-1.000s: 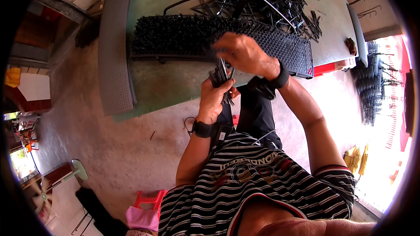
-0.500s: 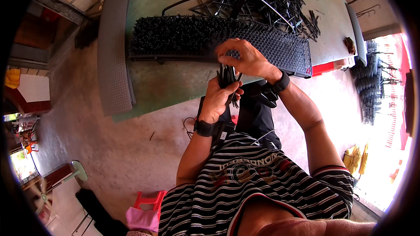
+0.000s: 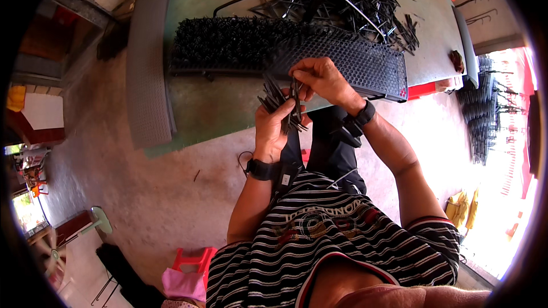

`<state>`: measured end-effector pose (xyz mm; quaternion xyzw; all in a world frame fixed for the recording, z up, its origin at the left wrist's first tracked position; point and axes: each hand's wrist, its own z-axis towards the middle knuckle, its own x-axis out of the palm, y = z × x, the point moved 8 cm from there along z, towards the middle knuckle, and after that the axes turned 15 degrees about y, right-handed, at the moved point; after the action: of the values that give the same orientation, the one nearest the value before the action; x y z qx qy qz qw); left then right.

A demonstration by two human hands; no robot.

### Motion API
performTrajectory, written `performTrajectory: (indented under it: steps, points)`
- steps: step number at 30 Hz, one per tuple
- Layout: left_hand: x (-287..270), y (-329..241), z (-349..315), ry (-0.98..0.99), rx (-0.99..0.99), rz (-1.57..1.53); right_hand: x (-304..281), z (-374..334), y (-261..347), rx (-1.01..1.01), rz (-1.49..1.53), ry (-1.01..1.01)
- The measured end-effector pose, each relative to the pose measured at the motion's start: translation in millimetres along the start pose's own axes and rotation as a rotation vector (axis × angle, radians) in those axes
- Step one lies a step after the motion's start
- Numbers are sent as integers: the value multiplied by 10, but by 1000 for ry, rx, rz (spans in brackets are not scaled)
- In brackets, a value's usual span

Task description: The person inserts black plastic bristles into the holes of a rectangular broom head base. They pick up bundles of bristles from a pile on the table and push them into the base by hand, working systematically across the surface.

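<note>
Though fanned out past the thumb, clasped in the closed left hand as a bundle of black strips. At its right, see the right hand, fingers bent; cannot tell if pinching one. Beyond, see a honeycomb panel, black-tufted at left, bare at right; farther, loose strips heaped on a green table; near left, a red stool.

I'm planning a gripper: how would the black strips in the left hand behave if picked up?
The black strips probably stay fairly stiff, since their ends jut straight from the left hand. They may splay, as they fan out, and seem light, being thin.
</note>
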<state>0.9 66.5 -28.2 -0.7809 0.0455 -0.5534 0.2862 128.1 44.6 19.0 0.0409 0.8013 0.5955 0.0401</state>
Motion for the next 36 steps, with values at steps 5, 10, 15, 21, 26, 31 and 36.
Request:
performTrajectory:
  steps: [5, 10, 15, 21, 26, 31, 36]
  points:
    - [-202, 11, -3, -131, 87, 116, 70, -14, -101, 9, -47, -86]
    - [-331, -11, -46, -235, 77, 161, -135, -126, -49, -97, 21, -324]
    - [-314, -1, -60, -190, -2, 143, -355, -250, 474, -474, -241, -643]
    - [-286, 6, -57, -175, -14, 123, -284, -168, 665, -598, -527, -672]
    - [-273, -19, -64, -179, -36, 127, -248, -44, 600, -621, -667, -653]
    - [-297, -11, -64, -168, -40, 80, -240, 16, 627, -539, -722, -594]
    - [-280, -18, -55, -170, -55, 73, -132, 117, 577, -460, -1036, -484]
